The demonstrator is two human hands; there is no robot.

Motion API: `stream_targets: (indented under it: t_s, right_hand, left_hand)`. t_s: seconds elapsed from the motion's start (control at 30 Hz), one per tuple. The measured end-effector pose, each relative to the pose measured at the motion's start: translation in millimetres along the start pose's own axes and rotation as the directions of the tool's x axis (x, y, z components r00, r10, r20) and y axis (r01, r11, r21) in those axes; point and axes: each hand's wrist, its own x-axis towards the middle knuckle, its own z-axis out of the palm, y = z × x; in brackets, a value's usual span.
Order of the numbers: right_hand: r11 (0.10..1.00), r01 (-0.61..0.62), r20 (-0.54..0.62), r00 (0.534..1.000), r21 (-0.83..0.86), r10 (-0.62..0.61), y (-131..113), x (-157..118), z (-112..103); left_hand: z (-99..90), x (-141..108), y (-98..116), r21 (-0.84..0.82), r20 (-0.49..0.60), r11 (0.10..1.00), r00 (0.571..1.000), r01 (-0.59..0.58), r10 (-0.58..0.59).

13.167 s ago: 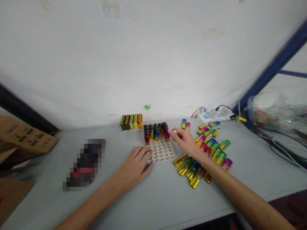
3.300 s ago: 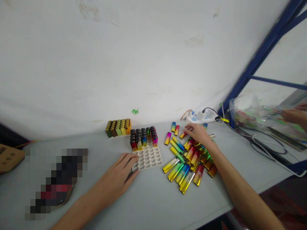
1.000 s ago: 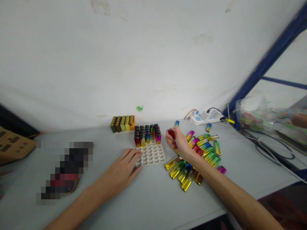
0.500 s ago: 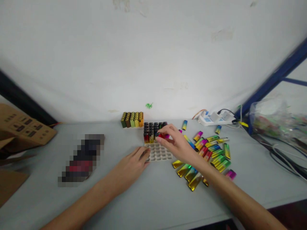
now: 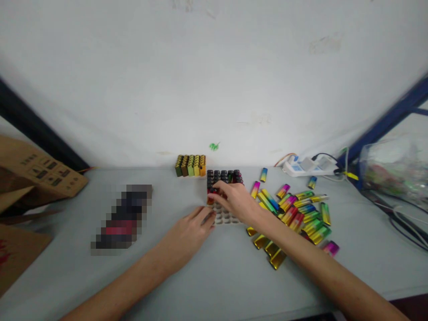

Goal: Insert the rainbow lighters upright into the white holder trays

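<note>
Between my hands lies a pale tray [image 5: 227,219] with rows of round-ended holes. Its far rows hold upright lighters [image 5: 224,174] with black tops; the near holes that show are bare. My left hand [image 5: 195,225] grips the tray's near left edge, fingers curled with the thumb below. Pinched in the fingertips of my right hand [image 5: 234,198] is a red lighter [image 5: 211,195], upright at the left end of the row nearest the bare holes. My fingers partly cover it, so I cannot tell how deep it sits. Loose shiny lighters [image 5: 312,225] in rainbow colours lie right of the tray.
A second block of gold-topped lighters [image 5: 190,166] stands by the wall. At the back right are a white power strip [image 5: 309,167] and cables. A pixelated dark object [image 5: 123,218] lies left; a cardboard box [image 5: 43,167] stands far left, a plastic bag [image 5: 394,165] far right.
My right hand has moved left along the tray with the red lighter, from mid-row to the left end. My left hand stays at the tray's edge. The view has shifted slightly.
</note>
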Motion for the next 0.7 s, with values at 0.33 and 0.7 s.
stream_targets:
  t_s: [0.33, 0.7]
  right_hand:
    - [0.98, -0.032, 0.126, 0.99, -0.194, 0.057, -18, 9, -4]
    - [0.981, -0.192, -0.035, 0.981, -0.001, 0.191, 21, -44, -46]
  left_hand:
    - [2.1, 0, -4, 0.004, 0.037, 1.0, 0.999, 0.013, -0.013]
    - [-1.2, -1, -7, -0.051, -0.106, 0.999, 0.994, -0.02, 0.015]
